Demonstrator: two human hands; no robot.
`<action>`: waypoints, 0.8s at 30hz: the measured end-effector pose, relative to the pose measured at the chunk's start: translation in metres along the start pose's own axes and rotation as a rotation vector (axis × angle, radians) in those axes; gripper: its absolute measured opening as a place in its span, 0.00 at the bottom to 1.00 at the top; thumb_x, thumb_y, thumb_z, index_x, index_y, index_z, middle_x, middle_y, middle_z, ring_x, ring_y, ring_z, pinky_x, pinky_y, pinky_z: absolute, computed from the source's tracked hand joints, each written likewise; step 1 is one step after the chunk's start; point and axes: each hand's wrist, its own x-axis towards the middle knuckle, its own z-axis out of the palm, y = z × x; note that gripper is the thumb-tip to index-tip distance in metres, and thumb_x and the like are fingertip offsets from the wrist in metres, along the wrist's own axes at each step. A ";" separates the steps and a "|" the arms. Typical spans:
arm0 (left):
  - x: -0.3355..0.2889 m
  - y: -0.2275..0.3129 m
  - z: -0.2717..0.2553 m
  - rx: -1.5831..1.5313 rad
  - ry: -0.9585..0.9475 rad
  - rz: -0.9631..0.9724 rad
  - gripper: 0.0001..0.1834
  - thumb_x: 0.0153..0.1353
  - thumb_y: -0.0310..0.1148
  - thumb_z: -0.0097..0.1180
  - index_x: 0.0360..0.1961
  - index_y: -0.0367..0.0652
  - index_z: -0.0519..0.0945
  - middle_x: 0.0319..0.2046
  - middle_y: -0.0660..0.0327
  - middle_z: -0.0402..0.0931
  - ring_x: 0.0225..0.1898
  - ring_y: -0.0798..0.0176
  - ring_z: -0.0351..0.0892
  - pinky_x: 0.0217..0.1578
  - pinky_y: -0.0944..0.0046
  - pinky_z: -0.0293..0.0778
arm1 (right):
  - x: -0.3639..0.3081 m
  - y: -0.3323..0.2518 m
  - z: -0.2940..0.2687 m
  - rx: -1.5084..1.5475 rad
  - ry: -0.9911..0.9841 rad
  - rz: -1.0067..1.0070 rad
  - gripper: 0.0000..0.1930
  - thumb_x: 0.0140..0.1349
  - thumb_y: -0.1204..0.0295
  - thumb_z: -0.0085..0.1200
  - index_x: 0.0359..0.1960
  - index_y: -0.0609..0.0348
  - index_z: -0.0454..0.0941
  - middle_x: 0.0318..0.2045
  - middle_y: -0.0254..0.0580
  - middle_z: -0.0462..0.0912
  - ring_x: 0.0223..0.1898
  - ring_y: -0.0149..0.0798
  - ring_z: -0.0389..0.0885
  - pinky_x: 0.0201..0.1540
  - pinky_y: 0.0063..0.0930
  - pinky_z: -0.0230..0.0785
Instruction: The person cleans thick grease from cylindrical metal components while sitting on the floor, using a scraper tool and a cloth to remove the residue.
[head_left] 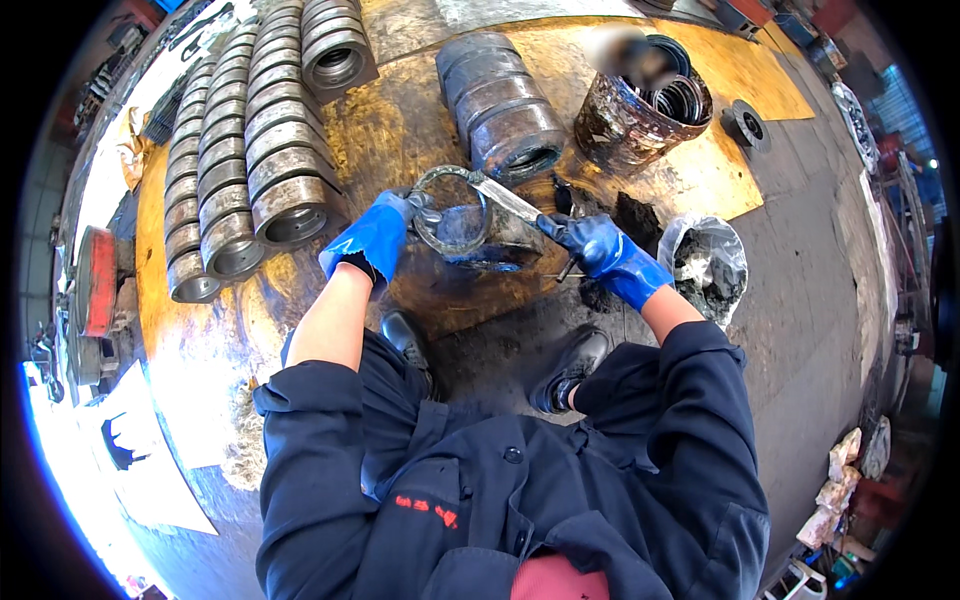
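"Metal ring (pixel 420 222): where is it in the head view?"

"In front of the person, between the two gloved hands and much nearer the left hand (pixel 378 232). It is raised over a short, wet-looking cylinder (pixel 512 250), and its opening faces roughly toward the wearer."

"How are the left fingers?"

"Closed on the ring's left rim, at about the upper left. I can't tell exactly where the thumb presses."

"And the right hand (pixel 605 250)?"

"Its fingers are wrapped around the handle end of a flat, pale tool (pixel 512 201). They don't touch the ring."

"Which way does the ring lie from those right fingers?"

"Left, and a little farther from the body. The tool spans that gap, its long axis slanting from the right fist up and left to the ring's upper right rim."

"So tool and ring are touching?"

"The tip overlaps the rim there and looks to be in contact, though one view can't settle the depth. The axis meets the rim opposite the left grip, so the ring's opening sits between the left fingers and the tool's tip."
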 end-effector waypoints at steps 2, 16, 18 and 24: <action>0.004 -0.002 -0.003 0.044 0.011 0.010 0.12 0.68 0.36 0.51 0.41 0.39 0.80 0.31 0.51 0.83 0.28 0.55 0.84 0.26 0.51 0.80 | 0.003 0.004 0.000 -0.038 0.026 -0.034 0.37 0.49 0.82 0.47 0.66 0.54 0.60 0.55 0.51 0.76 0.34 0.53 0.82 0.34 0.43 0.75; -0.011 0.020 0.004 0.398 -0.131 0.176 0.14 0.68 0.37 0.50 0.48 0.40 0.79 0.34 0.56 0.84 0.34 0.65 0.82 0.36 0.65 0.74 | 0.031 0.011 -0.042 -0.218 0.062 -0.077 0.36 0.50 0.77 0.51 0.66 0.52 0.61 0.58 0.51 0.73 0.36 0.53 0.82 0.35 0.46 0.73; -0.017 0.032 0.005 0.554 -0.073 0.203 0.15 0.68 0.37 0.51 0.49 0.39 0.79 0.35 0.57 0.83 0.35 0.65 0.80 0.37 0.64 0.73 | 0.039 0.007 -0.058 -0.185 0.132 -0.116 0.38 0.48 0.77 0.53 0.66 0.52 0.60 0.58 0.51 0.73 0.36 0.54 0.82 0.36 0.46 0.74; -0.056 0.059 0.048 0.745 -0.093 0.298 0.20 0.67 0.44 0.48 0.48 0.40 0.80 0.38 0.60 0.81 0.38 0.66 0.77 0.41 0.64 0.71 | -0.032 0.024 -0.119 0.217 0.142 0.298 0.25 0.62 0.71 0.44 0.63 0.43 0.67 0.44 0.45 0.82 0.31 0.49 0.82 0.32 0.45 0.74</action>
